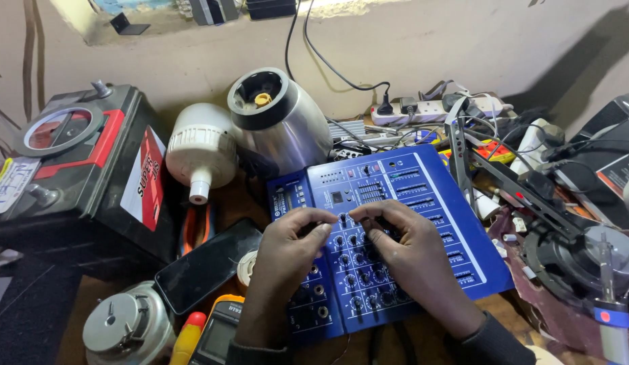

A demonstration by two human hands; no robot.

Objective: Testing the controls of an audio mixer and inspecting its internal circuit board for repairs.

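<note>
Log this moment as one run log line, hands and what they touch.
left hand: on knobs | right hand: on knobs | blue audio mixer: flat on cluttered bench

Blue mixer panel with white markings and rows of black knobs; at nine o'clock, a black battery with red label and red trim; at eleven, a white bulb beside a silver, black-rimmed jar; at seven, a yellow meter.

Both hands rest on a blue audio mixer. The left hand and right hand pinch its small knobs, a black phone lying just beside
</note>
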